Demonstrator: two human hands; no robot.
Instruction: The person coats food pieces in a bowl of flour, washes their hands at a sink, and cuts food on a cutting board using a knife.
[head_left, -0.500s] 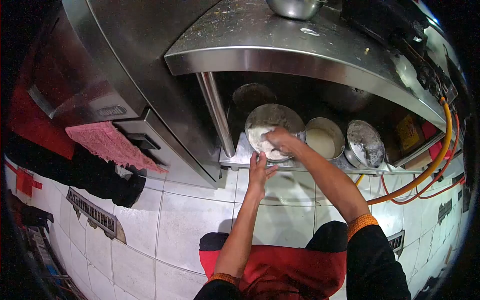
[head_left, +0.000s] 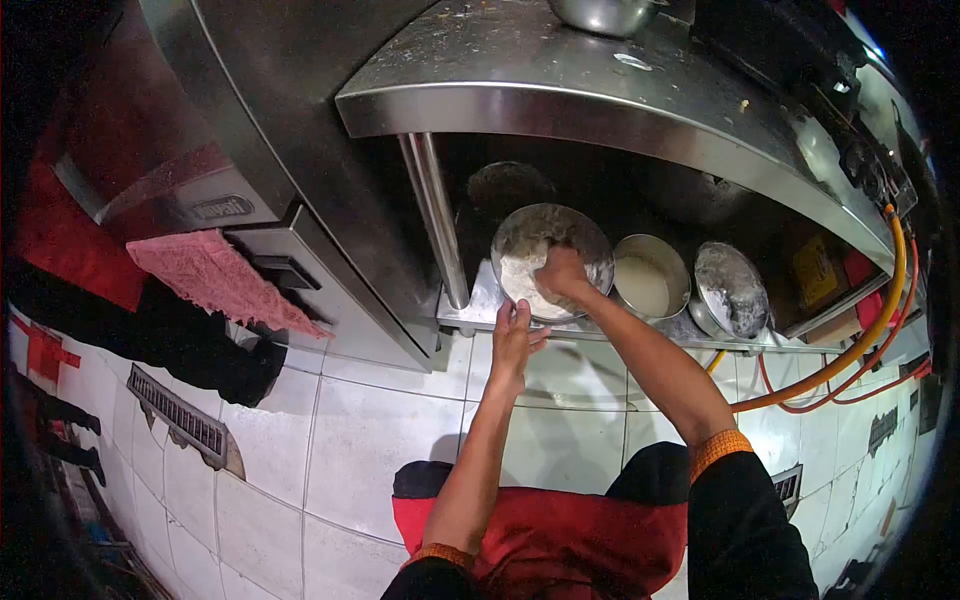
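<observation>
On the low shelf, a round metal bowl [head_left: 597, 243] holds white, flour-like powder [head_left: 522, 280]. My right hand [head_left: 563, 273] reaches down into it, its fingers hidden in or behind the powder. At the near rim, my left hand [head_left: 513, 345] holds the bowl's side with its thumb and fingers, some fingers sticking out. Just right of this bowl stands a metal pot [head_left: 650, 242] with a pale, creamy liquid [head_left: 642, 285]. Further right, a tilted metal bowl [head_left: 712, 305] is coated with white residue.
A steel counter [head_left: 560, 95] overhangs the shelf, with a metal bowl [head_left: 605, 16] on top. A steel post [head_left: 435, 220] rises at left. An orange hose [head_left: 820, 388] curves at right. A pink cloth [head_left: 215, 275] hangs from an appliance; another person's dark-trousered leg [head_left: 170, 340] is beside it.
My right hand has moved slightly up and deeper into the bowl, and the powder is shifted. My left hand stays at the rim. The view has tilted slightly.
</observation>
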